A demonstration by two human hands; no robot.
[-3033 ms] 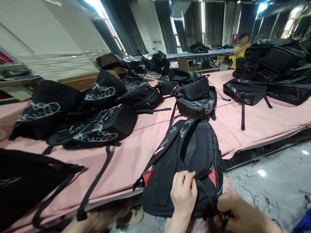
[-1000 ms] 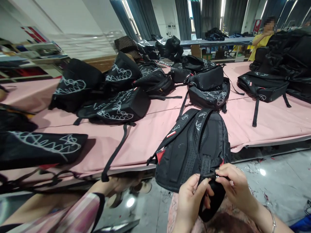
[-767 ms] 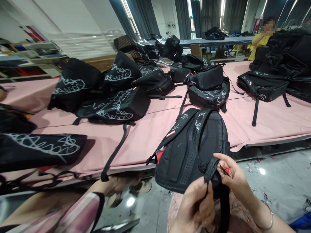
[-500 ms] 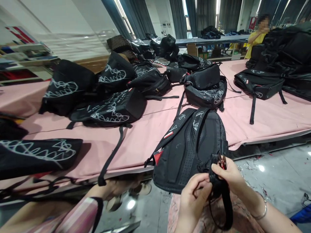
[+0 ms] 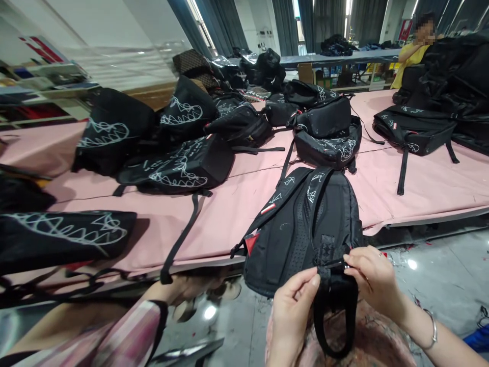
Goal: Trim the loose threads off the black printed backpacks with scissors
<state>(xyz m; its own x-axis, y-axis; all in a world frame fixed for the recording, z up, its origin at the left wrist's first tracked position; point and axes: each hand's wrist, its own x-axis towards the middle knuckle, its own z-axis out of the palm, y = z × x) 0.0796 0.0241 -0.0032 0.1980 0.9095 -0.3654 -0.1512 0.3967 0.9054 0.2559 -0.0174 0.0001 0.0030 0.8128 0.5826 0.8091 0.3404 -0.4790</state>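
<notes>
A black backpack lies back side up at the table's front edge, with white scribbles on its shoulder straps and a red tab at its side. My left hand pinches a black webbing strap between thumb and fingers near the backpack's lower end. My right hand pinches the same webbing a little to the right, so a short stretch spans both fingertips. The rest of the strap hangs in a loop below. Something dark shows under the right fingers, too unclear to name.
Several more black backpacks with white scribbles lie on the pink-covered table. At the left, a co-worker's arm reaches under a hanging strap. Another person in yellow is at the far right. Scraps litter the floor.
The bunched strap has been spread out between my hands. My right hand has moved right, my left slightly left. The reddish-brown snips seen earlier in my right hand no longer show clearly.
</notes>
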